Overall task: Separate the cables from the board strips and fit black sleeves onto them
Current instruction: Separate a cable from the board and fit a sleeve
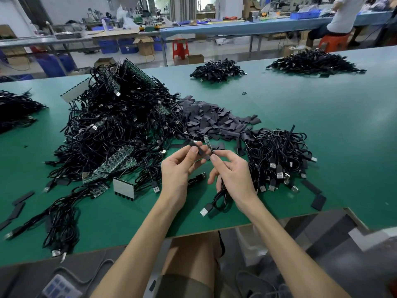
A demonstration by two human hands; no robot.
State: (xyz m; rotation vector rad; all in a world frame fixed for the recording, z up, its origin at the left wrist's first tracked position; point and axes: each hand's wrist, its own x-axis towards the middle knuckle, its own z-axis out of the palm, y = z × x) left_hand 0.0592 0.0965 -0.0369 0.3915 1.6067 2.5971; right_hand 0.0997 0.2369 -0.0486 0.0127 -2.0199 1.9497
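1. Left grip (pixel 180 168), head view: thumb and fingers pinch one sleeve (pixel 200 152), held up above the counter (pixel 333 130).
2. Right grip (pixel 233 177): fingers are curled round a cable (pixel 221 195) and pinch it just behind its board end (pixel 206 141). The rest hangs coiled under the palm, with the plug (pixel 204 211) low near the counter edge.
3. Key relation: the sleeve lies just left of the board end, its lower end almost at the right fingertips. Its long axis slants from upper left to lower right, while the board end points up and away, so the two are not in line. Likely need: swing the sleeve's mouth round to face the board tip, then slide it on. The left grip carries the sleeve, so it is the one placed to do this.
4. Stock: a tangle (pixel 111 121) with board strips (pixel 116 162) lies left, a heap of loose sleeves (pixel 214 121) beyond the hands, and a cable pile (pixel 277 153) right. Whether that pile is sleeved, cannot tell.
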